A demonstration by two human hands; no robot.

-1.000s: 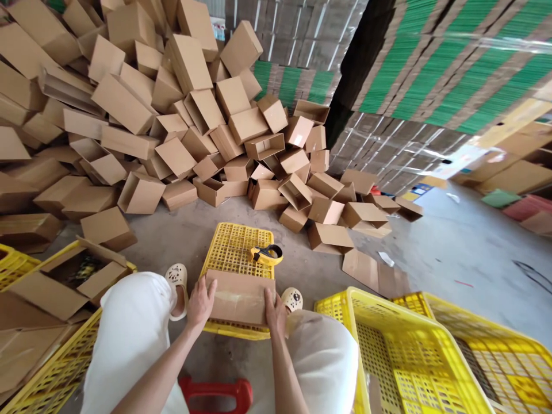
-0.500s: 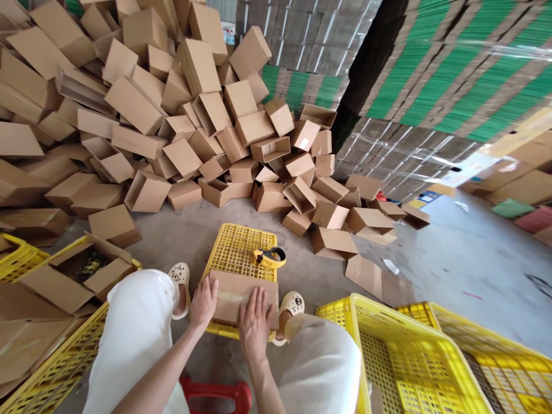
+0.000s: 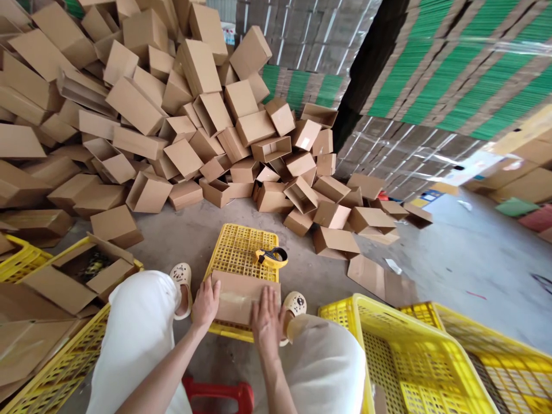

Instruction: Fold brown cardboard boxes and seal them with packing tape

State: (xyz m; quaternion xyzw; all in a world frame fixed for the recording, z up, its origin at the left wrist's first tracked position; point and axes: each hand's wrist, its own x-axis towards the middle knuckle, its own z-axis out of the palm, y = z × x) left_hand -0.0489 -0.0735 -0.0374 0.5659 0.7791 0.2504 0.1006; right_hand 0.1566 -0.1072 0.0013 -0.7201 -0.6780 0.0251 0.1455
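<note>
A closed cardboard box (image 3: 235,296) with a strip of clear tape on top lies across an upturned yellow crate (image 3: 224,253) between my knees. My left hand (image 3: 206,302) holds the left end of the box, its fingers curved over the edge. Flat on the right part of the top lies my right hand (image 3: 267,322), fingers outstretched. Just beyond the box, a yellow and black tape dispenser (image 3: 271,257) rests on the crate. The underside of the box is hidden.
A big heap of cardboard boxes (image 3: 185,158) fills the floor ahead. To my right stand yellow crates (image 3: 357,322); at my left, an open carton (image 3: 64,287) sits in another crate. Red plastic (image 3: 219,391) shows beneath me. Strapped cardboard stacks (image 3: 401,155) rise behind.
My right hand has slid a little to the right along the top of the box. The left hand keeps its place at the left end.
</note>
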